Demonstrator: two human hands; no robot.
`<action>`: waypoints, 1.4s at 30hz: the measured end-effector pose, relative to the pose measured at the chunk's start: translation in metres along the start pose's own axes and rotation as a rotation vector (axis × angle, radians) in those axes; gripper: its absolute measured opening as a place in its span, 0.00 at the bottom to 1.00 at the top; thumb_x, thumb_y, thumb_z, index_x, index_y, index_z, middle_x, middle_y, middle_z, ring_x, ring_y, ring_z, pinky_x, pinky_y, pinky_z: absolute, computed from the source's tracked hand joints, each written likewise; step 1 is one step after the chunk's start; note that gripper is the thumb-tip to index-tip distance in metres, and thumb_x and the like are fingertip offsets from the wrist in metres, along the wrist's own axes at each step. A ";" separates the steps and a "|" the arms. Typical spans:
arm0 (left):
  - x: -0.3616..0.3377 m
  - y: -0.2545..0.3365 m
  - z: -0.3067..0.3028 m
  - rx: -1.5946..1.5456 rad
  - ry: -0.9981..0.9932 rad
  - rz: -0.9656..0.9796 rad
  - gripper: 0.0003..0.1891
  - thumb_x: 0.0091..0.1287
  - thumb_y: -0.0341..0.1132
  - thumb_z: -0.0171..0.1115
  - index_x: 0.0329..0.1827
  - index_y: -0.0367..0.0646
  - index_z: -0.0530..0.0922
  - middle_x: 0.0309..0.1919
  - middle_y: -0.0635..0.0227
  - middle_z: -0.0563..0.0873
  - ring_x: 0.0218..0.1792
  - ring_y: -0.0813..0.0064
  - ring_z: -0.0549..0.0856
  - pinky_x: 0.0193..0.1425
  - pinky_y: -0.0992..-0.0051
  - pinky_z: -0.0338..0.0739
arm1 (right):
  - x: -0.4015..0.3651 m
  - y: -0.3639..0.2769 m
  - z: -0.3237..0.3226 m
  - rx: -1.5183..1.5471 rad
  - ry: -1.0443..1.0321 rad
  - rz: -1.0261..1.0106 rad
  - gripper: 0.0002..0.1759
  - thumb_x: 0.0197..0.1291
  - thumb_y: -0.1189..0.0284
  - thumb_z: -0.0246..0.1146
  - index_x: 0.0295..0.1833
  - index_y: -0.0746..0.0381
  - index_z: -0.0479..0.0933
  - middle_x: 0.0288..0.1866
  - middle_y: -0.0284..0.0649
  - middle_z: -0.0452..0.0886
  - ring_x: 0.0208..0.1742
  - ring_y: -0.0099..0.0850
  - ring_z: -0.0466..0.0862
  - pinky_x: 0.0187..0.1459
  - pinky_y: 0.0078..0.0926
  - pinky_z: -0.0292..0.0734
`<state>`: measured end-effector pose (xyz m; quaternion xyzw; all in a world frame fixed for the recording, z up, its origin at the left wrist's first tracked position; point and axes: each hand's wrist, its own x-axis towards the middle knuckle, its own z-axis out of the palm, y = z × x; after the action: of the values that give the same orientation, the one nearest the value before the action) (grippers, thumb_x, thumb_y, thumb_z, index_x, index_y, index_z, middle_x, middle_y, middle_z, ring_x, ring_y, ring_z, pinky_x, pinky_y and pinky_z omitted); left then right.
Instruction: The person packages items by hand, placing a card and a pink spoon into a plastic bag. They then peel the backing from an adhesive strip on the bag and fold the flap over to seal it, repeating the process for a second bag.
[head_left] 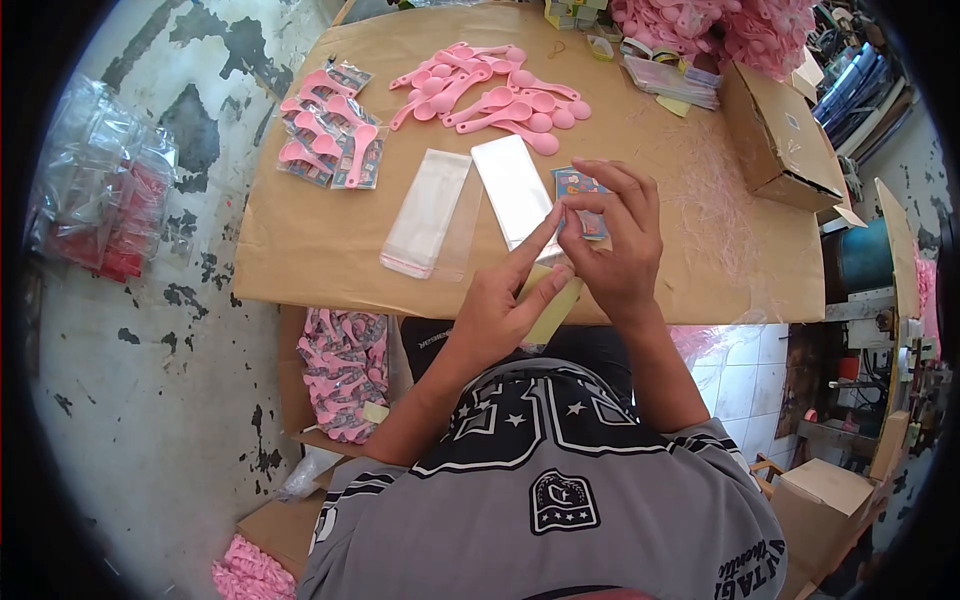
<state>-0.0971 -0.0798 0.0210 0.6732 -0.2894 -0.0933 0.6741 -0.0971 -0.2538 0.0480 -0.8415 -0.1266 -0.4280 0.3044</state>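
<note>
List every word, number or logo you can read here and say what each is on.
"V?TAG?": white lettering on the grey shirt hem, only partly legible.
Shirt crest: perhaps a "C" with stars, unsure.
Small white print on black cloth: too small.
Printed card by the right hand: blurred.
Cards behind the packed pink spoons: too small.
Yellow strip in the left hand: no print visible.

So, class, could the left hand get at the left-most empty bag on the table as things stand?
Probably yes. The bag lies flat just beside the left hand with nothing between them, though that hand seems to hold a yellow strip.
</note>
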 end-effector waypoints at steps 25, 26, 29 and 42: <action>0.005 0.000 -0.003 -0.345 0.178 -0.097 0.13 0.80 0.32 0.65 0.61 0.33 0.83 0.58 0.58 0.89 0.53 0.75 0.88 0.58 0.74 0.84 | -0.031 0.006 -0.021 0.904 -0.356 0.724 0.11 0.74 0.72 0.69 0.56 0.66 0.83 0.46 0.31 0.87 0.45 0.15 0.83 0.47 0.15 0.77; 0.005 0.000 -0.004 -0.328 0.189 -0.073 0.14 0.80 0.32 0.65 0.61 0.33 0.83 0.57 0.59 0.89 0.52 0.76 0.88 0.57 0.75 0.84 | -0.031 0.007 -0.021 0.916 -0.367 0.743 0.11 0.73 0.72 0.70 0.56 0.66 0.84 0.46 0.31 0.87 0.46 0.16 0.84 0.48 0.16 0.77; 0.004 0.001 -0.014 -0.387 0.176 -0.147 0.16 0.80 0.31 0.64 0.65 0.32 0.82 0.54 0.59 0.91 0.52 0.75 0.90 0.57 0.75 0.86 | -0.028 0.009 -0.020 0.956 -0.343 0.771 0.11 0.73 0.73 0.70 0.55 0.65 0.84 0.44 0.31 0.87 0.46 0.16 0.84 0.50 0.17 0.77; -0.003 0.007 -0.020 -0.301 0.160 -0.078 0.12 0.80 0.27 0.64 0.61 0.32 0.84 0.47 0.57 0.93 0.49 0.75 0.91 0.56 0.74 0.87 | -0.029 0.001 -0.025 1.028 -0.269 0.789 0.06 0.74 0.76 0.67 0.52 0.65 0.85 0.41 0.29 0.86 0.43 0.17 0.83 0.49 0.18 0.77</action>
<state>-0.0912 -0.0609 0.0288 0.5805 -0.1914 -0.1079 0.7841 -0.1299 -0.2688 0.0353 -0.6182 -0.0339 -0.0606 0.7830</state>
